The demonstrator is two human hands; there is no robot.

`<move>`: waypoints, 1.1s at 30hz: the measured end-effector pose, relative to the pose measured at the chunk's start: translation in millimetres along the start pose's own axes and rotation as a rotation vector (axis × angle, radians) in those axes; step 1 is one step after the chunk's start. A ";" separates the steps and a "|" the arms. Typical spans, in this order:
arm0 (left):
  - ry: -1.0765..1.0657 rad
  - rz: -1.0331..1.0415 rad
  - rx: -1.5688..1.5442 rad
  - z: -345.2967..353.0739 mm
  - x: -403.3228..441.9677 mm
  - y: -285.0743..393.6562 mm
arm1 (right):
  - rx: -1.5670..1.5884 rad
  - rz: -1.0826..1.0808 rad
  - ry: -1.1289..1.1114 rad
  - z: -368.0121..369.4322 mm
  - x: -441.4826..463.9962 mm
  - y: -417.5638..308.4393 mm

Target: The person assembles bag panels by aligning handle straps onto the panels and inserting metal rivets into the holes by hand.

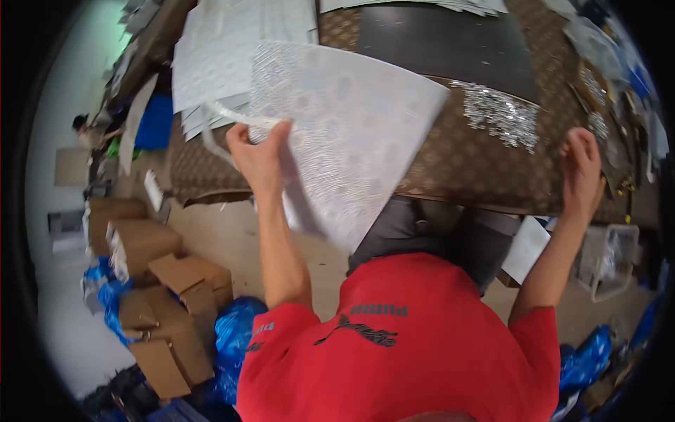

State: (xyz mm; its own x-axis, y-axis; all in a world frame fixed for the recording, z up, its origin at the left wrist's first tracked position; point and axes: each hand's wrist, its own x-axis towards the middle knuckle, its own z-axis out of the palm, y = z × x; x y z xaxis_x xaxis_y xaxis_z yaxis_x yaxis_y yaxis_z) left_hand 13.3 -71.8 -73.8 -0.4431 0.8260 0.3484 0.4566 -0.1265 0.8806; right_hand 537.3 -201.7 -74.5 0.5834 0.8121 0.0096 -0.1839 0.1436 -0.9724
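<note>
My left hand (260, 158) pinches a narrow whitish strip (242, 119) between thumb and fingers, at the left edge of a patterned white sheet (344, 119). The sheet lies tilted, its lower corner hanging over the table's near edge. Past it rests a stack of similar white sheets (211, 56). My right hand (582, 158) is raised at the right with its fingers curled together; whether something small is between them cannot be made out. To its left lies a pile of small silvery pieces (499, 116), just below a dark board (450, 49).
The table has a brown patterned cover (450, 169). Cardboard boxes (162, 316) and blue plastic bags (239, 327) stand on the floor at left. A white frame-like rack (612, 264) is at lower right. Another person (88, 133) is far left.
</note>
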 end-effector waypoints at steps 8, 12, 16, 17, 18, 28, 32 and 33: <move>-0.650 0.473 -0.386 -34.7 -32.9 57.1 | 0.109 0.261 -0.634 93.5 -57.6 -12.1; -0.826 0.798 -0.419 -21.7 -58.8 79.5 | 0.050 0.444 -1.014 163.3 -110.8 -18.4; -0.869 0.857 -0.386 -15.4 -76.7 96.1 | 0.038 0.380 -1.185 187.2 -127.9 -11.6; -0.870 0.863 -0.364 -14.3 -78.3 97.5 | 0.031 0.378 -1.175 187.9 -129.7 -9.2; -0.871 0.863 -0.367 -12.7 -78.3 97.0 | 0.025 0.375 -1.167 188.6 -131.2 -7.2; -0.926 0.914 -0.343 -6.5 -82.4 101.7 | -0.011 0.455 -1.123 185.3 -129.4 -10.0; -0.969 0.870 -0.323 -2.7 -95.3 108.9 | -0.211 0.424 -1.186 187.0 -125.1 -14.6; -0.972 0.872 -0.356 0.2 -95.7 109.6 | -0.254 0.382 -1.164 187.0 -126.0 -17.3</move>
State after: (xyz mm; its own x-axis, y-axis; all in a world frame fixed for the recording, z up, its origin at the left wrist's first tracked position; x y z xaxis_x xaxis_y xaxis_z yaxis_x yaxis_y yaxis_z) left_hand 105.9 -164.6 -10.7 0.6738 0.4364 0.5963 0.0180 -0.8164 0.5772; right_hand 319.0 -200.7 -15.3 -0.5419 0.8142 -0.2083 0.0460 -0.2187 -0.9747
